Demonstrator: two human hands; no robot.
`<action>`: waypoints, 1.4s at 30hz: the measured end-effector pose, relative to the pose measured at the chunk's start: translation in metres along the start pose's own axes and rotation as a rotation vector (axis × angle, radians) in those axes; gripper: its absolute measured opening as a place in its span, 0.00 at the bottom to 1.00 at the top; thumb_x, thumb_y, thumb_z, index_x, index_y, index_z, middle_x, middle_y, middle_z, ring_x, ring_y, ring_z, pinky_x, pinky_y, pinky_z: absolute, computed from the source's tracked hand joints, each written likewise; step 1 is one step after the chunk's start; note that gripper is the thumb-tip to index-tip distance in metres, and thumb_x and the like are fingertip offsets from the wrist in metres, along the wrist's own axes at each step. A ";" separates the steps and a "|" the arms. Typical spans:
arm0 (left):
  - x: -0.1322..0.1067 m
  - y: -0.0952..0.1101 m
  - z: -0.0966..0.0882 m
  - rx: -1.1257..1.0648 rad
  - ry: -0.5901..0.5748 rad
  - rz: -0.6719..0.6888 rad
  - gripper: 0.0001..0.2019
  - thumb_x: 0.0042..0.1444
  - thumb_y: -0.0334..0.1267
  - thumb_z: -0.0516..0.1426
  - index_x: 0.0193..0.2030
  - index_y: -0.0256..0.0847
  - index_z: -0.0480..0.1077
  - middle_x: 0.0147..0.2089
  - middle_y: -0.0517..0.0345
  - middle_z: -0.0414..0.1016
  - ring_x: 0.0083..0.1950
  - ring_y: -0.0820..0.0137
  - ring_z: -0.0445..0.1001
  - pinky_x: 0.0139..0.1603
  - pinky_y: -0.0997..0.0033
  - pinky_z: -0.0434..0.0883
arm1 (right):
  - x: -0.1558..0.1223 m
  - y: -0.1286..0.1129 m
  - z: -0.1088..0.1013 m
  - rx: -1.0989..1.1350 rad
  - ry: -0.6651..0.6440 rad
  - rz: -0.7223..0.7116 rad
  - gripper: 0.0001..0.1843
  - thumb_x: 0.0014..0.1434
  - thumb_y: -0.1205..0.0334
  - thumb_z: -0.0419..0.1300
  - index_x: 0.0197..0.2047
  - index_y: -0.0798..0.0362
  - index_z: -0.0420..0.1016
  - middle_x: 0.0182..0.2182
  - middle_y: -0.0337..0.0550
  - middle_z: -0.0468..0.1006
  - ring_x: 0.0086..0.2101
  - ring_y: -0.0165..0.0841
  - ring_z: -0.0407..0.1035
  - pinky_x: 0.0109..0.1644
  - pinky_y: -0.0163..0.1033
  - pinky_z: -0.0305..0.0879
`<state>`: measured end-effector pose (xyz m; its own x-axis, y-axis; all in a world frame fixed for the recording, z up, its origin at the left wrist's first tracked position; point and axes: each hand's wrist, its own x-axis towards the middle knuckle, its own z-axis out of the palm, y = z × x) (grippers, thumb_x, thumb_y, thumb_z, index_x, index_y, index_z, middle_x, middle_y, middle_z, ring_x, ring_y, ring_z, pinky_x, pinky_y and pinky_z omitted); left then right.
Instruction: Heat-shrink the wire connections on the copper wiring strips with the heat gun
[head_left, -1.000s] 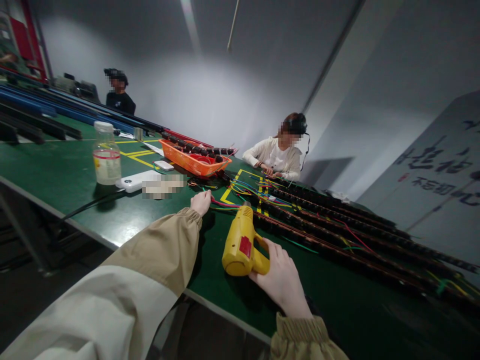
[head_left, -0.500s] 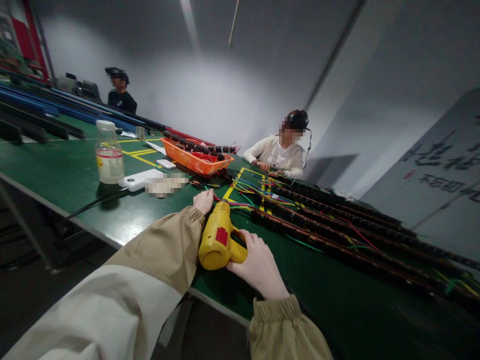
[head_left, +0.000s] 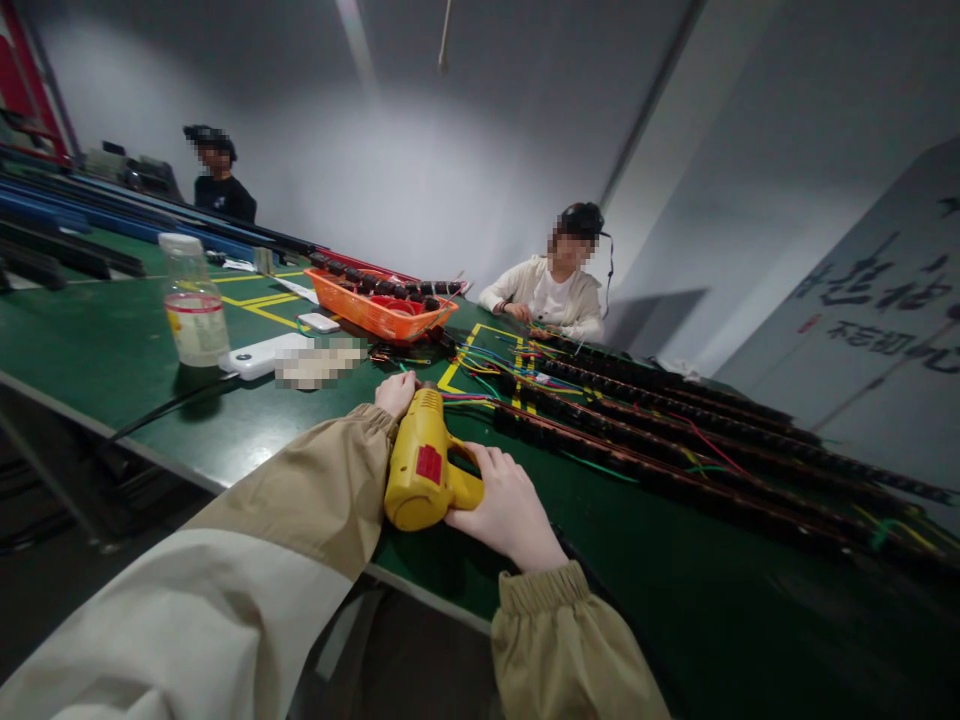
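My right hand (head_left: 508, 505) is wrapped around the handle of a yellow heat gun (head_left: 415, 465) with a red label. The gun's nozzle points away from me, over the green table. Just left of the nozzle, my left hand (head_left: 396, 393) is closed in a pinch on thin coloured wires (head_left: 466, 399). These wires pass by the nozzle and run right into a long dark wire harness (head_left: 570, 440). My left fingertips and the wire ends are partly hidden.
An orange basket (head_left: 360, 312) with black-wrapped parts stands beyond my hands. A bottle (head_left: 195, 315) and a white device (head_left: 262, 357) are at the left. Several dark harnesses (head_left: 697, 425) lie at the right. A person in white (head_left: 551, 295) sits across the table; another (head_left: 223, 195) is farther left.
The camera view has shifted slightly, so most things appear a little farther left and higher. Both hands keep their holds, and the nozzle appears slightly closer to my left hand.
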<state>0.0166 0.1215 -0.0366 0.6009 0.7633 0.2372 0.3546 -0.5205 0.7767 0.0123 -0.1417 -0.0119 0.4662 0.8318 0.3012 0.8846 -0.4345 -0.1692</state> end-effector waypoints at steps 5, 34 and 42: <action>-0.001 -0.002 0.002 0.026 -0.051 -0.031 0.18 0.61 0.41 0.45 0.37 0.41 0.75 0.43 0.53 0.77 0.46 0.67 0.73 0.46 0.73 0.66 | 0.000 0.013 -0.003 0.023 -0.025 -0.012 0.41 0.44 0.45 0.66 0.59 0.48 0.60 0.45 0.44 0.67 0.47 0.38 0.62 0.51 0.41 0.56; -0.002 -0.004 0.009 -0.067 0.009 0.010 0.15 0.52 0.32 0.50 0.39 0.38 0.77 0.41 0.54 0.77 0.45 0.68 0.73 0.47 0.73 0.67 | -0.031 0.053 -0.018 -0.109 0.047 0.133 0.41 0.47 0.46 0.64 0.60 0.54 0.59 0.50 0.47 0.66 0.47 0.42 0.62 0.52 0.44 0.58; 0.003 -0.008 0.012 -0.122 0.018 -0.003 0.17 0.53 0.34 0.48 0.40 0.38 0.77 0.40 0.54 0.77 0.45 0.68 0.72 0.47 0.74 0.67 | -0.022 0.029 -0.013 -0.082 0.029 0.086 0.40 0.45 0.48 0.65 0.59 0.51 0.60 0.48 0.45 0.67 0.46 0.41 0.62 0.51 0.43 0.58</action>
<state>0.0241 0.1230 -0.0491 0.5867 0.7721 0.2443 0.2661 -0.4687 0.8423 0.0279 -0.1767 -0.0107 0.5396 0.7804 0.3160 0.8385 -0.5318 -0.1184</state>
